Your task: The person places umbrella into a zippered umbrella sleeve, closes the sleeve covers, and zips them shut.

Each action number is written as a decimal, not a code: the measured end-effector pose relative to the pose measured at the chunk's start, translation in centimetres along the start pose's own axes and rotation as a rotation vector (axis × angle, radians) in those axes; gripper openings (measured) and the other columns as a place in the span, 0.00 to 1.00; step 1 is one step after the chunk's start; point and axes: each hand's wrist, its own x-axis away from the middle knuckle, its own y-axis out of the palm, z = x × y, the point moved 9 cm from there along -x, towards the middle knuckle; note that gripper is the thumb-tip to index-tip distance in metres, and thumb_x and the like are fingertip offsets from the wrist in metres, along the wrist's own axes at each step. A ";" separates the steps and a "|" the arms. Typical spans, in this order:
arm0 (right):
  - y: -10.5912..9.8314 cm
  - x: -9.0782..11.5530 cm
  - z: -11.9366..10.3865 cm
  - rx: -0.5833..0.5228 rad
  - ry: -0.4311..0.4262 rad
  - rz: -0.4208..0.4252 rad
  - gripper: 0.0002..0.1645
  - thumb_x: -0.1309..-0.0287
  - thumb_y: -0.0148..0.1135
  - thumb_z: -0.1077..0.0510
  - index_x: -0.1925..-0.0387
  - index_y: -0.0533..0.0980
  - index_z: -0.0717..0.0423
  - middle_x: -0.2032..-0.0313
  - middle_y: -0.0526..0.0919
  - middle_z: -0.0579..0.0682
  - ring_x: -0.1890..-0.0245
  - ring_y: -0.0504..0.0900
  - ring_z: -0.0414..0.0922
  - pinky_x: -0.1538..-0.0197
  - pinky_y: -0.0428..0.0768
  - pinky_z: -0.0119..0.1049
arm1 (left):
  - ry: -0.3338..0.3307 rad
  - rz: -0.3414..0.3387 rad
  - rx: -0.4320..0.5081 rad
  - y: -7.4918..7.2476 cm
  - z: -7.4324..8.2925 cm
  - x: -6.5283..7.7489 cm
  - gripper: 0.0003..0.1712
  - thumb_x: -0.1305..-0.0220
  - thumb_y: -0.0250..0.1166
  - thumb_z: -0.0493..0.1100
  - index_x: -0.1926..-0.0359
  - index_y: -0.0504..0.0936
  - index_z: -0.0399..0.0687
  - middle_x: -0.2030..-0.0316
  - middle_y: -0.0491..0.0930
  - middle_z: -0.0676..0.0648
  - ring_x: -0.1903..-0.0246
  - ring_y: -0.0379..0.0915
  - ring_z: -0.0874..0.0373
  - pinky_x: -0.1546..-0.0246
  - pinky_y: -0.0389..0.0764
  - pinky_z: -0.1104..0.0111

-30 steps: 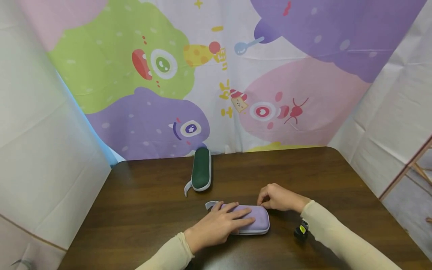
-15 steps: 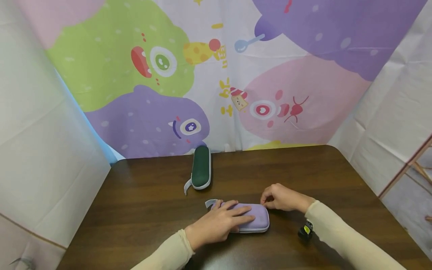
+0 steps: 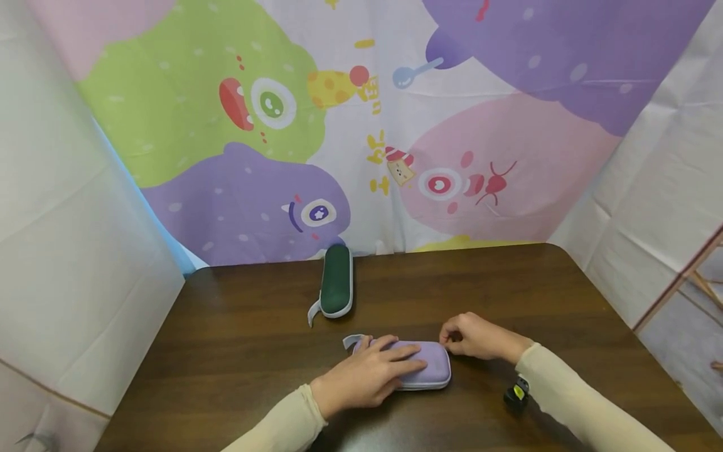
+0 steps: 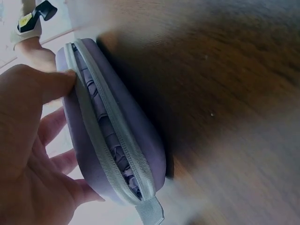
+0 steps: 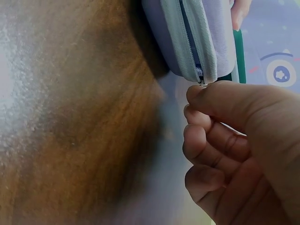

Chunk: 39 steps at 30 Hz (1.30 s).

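A lilac zippered glasses case (image 3: pixel 436 364) lies flat on the brown table, its grey strap (image 4: pixel 151 212) at the left end. Spread across its top is my left hand (image 3: pixel 364 376), pressing with extended fingers; the thumb (image 4: pixel 61 84) rests against the side by the zipper. Along that near side the zipper gap (image 4: pixel 111 133) stands apart, showing dark purple inside. At the case's far right corner my right hand (image 3: pixel 477 336) pinches the zipper pull (image 5: pixel 203 84) between thumb and index finger, the pull mostly hidden by the fingertips. The other right fingers are curled.
A dark green case (image 3: pixel 337 282) with a grey strap lies farther back, near the table's (image 3: pixel 237 339) rear edge. Behind it hangs a cartoon-print curtain (image 3: pixel 243 213). A small black wrist camera (image 3: pixel 516 395) sits under the right sleeve.
My right hand has shifted slightly right and toward me around the case's far right corner. The left hand and the case have stayed nearly in place.
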 end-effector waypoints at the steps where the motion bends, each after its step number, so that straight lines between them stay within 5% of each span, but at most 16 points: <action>1: 0.0 0.1 0.0 -0.004 -0.001 0.003 0.08 0.40 0.66 0.66 0.69 0.83 0.49 0.70 0.83 0.38 0.69 0.75 0.30 0.65 0.77 0.28 | -0.001 0.000 0.009 0.0 0.0 0.0 0.30 0.27 0.64 0.50 0.27 0.72 0.65 0.26 0.70 0.55 0.33 0.71 0.46 0.52 0.80 0.41; 11: -0.3 0.6 -0.2 -0.013 -0.020 0.045 0.08 0.40 0.67 0.66 0.69 0.84 0.50 0.70 0.84 0.39 0.71 0.75 0.30 0.67 0.77 0.27 | -0.019 0.004 0.044 -0.4 -0.1 -0.2 0.31 0.31 0.66 0.49 0.29 0.74 0.66 0.28 0.72 0.55 0.35 0.71 0.48 0.55 0.77 0.50; 27: -0.2 1.8 -0.6 0.000 -0.074 0.130 0.10 0.48 0.69 0.69 0.74 0.83 0.49 0.74 0.81 0.35 0.74 0.74 0.27 0.71 0.77 0.25 | -0.039 -0.002 0.032 0.1 0.1 -0.2 0.29 0.30 0.66 0.49 0.30 0.75 0.67 0.28 0.72 0.55 0.36 0.71 0.49 0.55 0.79 0.48; 39: -0.6 1.0 -0.3 0.047 -0.071 0.196 0.10 0.44 0.69 0.68 0.71 0.83 0.49 0.72 0.82 0.37 0.71 0.76 0.30 0.67 0.78 0.28 | -0.066 0.076 -0.104 -0.4 -0.1 -0.2 0.28 0.31 0.66 0.51 0.31 0.77 0.68 0.32 0.76 0.55 0.39 0.76 0.48 0.59 0.82 0.49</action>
